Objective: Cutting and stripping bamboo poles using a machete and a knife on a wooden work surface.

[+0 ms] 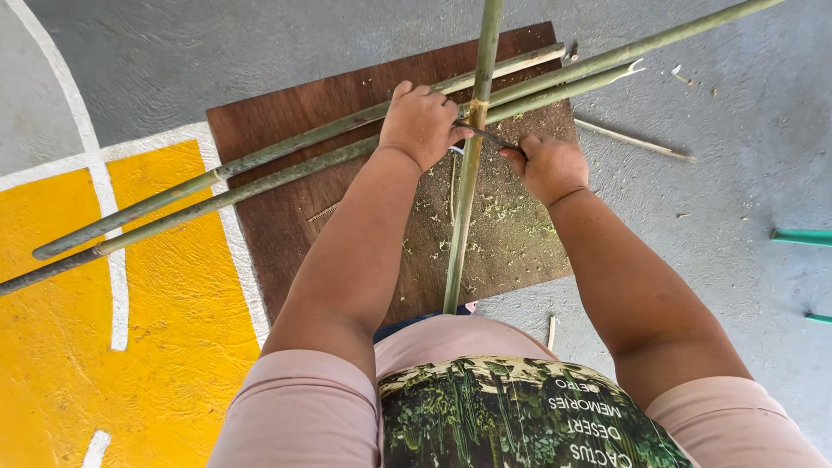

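Observation:
A long green bamboo stalk (464, 208) stands nearly upright in front of me, its foot near my lap. A dark metal blade (487, 136) lies across the stalk just below a node. My left hand (420, 121) is closed on the blade's left end, beside the stalk. My right hand (548, 166) grips the blade's other end on the right of the stalk. Green shavings (511, 212) lie scattered on the brown wooden board (286, 217) underneath.
Two long bamboo poles (260, 169) lie slanted across the board, running from lower left to upper right. A thin split strip (633, 140) rests on the grey floor to the right. Yellow and white painted floor markings (130, 260) are at left. Green bars (802, 236) show at the right edge.

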